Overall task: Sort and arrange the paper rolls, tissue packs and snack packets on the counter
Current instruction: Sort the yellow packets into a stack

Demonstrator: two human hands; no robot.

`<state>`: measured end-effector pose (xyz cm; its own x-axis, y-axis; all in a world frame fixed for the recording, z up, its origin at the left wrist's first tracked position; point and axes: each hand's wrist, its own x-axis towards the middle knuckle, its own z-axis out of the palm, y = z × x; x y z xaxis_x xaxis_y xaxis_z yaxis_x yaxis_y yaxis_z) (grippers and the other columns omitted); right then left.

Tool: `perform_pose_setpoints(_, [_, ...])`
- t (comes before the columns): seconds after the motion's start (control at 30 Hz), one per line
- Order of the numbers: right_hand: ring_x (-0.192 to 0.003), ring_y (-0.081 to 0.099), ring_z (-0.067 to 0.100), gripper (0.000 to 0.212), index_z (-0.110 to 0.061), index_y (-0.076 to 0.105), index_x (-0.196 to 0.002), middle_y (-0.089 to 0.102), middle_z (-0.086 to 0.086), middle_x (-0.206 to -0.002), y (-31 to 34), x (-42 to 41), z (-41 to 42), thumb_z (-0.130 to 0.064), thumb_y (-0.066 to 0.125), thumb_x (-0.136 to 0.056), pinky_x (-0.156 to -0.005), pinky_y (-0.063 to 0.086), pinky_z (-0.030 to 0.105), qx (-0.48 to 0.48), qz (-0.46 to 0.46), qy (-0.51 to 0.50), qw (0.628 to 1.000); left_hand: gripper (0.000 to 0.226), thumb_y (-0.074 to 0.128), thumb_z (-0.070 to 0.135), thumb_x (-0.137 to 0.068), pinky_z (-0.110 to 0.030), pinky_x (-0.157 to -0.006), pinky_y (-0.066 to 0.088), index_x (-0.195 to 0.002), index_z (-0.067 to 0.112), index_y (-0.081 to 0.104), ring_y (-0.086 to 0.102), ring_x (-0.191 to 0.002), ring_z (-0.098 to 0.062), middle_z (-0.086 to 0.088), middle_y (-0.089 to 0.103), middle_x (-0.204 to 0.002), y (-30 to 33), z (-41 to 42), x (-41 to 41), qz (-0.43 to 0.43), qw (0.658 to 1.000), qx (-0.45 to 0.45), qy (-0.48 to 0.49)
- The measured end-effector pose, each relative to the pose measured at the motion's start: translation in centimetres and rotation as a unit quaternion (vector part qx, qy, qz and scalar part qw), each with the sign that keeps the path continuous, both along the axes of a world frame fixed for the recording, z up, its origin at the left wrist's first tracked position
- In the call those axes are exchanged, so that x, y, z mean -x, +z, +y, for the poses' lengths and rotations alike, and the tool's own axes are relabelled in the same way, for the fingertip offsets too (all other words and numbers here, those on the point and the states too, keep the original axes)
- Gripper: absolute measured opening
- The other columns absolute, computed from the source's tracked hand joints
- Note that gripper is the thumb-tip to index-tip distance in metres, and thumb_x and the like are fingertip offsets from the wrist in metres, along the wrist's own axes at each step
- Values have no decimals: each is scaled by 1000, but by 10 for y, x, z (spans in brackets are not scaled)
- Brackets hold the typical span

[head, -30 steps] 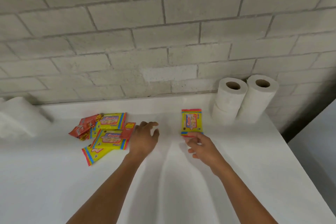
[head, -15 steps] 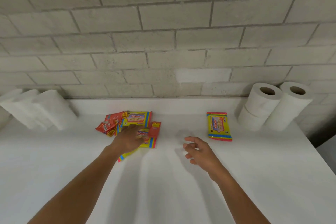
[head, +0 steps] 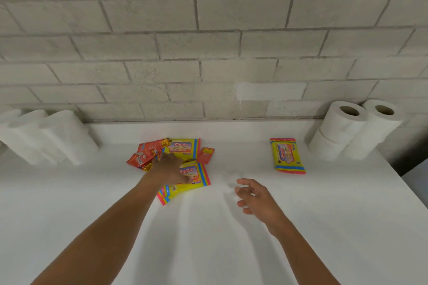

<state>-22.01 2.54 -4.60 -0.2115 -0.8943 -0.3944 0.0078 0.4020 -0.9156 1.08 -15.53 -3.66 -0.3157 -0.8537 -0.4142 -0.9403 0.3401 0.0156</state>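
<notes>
A heap of yellow tissue packs (head: 185, 148) and red snack packets (head: 146, 154) lies left of centre on the white counter (head: 208, 238). My left hand (head: 170, 168) rests on the heap, fingers over the front yellow tissue pack (head: 196, 174); whether it grips the pack I cannot tell. A single yellow tissue pack (head: 287, 156) lies apart to the right. My right hand (head: 257, 196) hovers open over bare counter, holding nothing. White paper rolls (head: 342, 132) stand stacked at the right against the wall. More paper rolls (head: 51, 136) lie at the left.
A grey block wall (head: 208, 41) runs behind the counter. The counter's right edge (head: 412, 194) drops off to a dark gap. One small red packet (head: 205, 155) sits at the heap's right side.
My left hand moved left onto the heap of packs. My right hand let go of the single yellow pack and drew back toward me. The view shifted left, showing the left rolls.
</notes>
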Motion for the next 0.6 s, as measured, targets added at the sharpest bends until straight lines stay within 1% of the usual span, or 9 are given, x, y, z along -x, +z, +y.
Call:
perform_pose_setpoints(0.07, [-80,68,15,24,-29,63,-117,67,2,-106,-1,-6,0,-31,66,-93,-78,56,32,-3,-8,-1,1000,59,67,67,-74,-46,-101,41,-120,31,60,48,-124,-28,-5,53,-124,-1,2,-7,23,1000,2,13])
perform_pose_setpoints(0.1, [-81,69,16,24,-29,63,-116,67,2,-106,-1,-9,1,-31,66,-93,-79,56,33,-6,-12,0,1000,46,69,64,-73,-39,-91,47,-105,31,63,56,-112,-25,-3,57,-113,-2,3,-12,52,998,-1,23])
perform_pose_setpoints(0.13, [-81,69,16,24,-30,63,-116,67,3,-107,-2,-12,1,-32,66,-93,-80,56,34,-8,-17,2,1000,35,71,58,-75,-32,-78,49,-92,30,61,61,-100,-22,0,60,-102,-2,5,-16,87,996,-9,30])
perform_pose_setpoints(0.17, [-81,69,16,24,-29,63,-116,67,3,-107,-2,-16,1,-32,67,-93,-81,57,34,-11,-22,4,1000,28,72,53,-78,-29,-69,46,-85,29,59,63,-92,-20,2,60,-93,-1,8,-20,117,992,-19,35])
perform_pose_setpoints(0.23, [-81,68,16,24,-28,63,-116,67,4,-108,-1,-23,2,-31,67,-92,-81,57,34,-17,-32,9,999,21,70,44,-84,-27,-62,41,-85,26,57,61,-85,-16,6,61,-86,3,15,-25,155,986,-38,48])
perform_pose_setpoints(0.33, [-83,68,15,26,-28,62,-117,67,4,-112,2,-31,4,-33,67,-92,-82,57,33,-25,-40,18,999,18,70,38,-88,-25,-63,43,-88,24,59,62,-84,-15,8,63,-85,10,28,-28,206,975,-43,72])
perform_pose_setpoints(0.4, [-84,68,15,28,-26,61,-119,68,2,-111,5,-35,7,-34,66,-92,-83,58,34,-28,-41,18,999,13,71,32,-88,-25,-63,45,-88,23,62,63,-80,-15,8,67,-84,13,38,-28,271,956,-49,99])
perform_pose_setpoints(0.5, [-86,66,15,34,-23,59,-123,68,0,-111,10,-37,8,-36,66,-92,-87,57,38,-31,-49,9,998,14,70,20,-91,-24,-63,50,-101,11,68,64,-71,-14,-7,73,-93,22,59,-19,415,893,-93,149])
perform_pose_setpoints(0.6, [-89,66,16,34,-24,58,-124,68,-3,-108,21,-30,10,-35,65,-93,-86,57,36,-25,-67,4,997,12,67,13,-93,-20,-58,50,-104,12,68,63,-67,-12,-5,73,-93,37,87,5,519,828,-119,174])
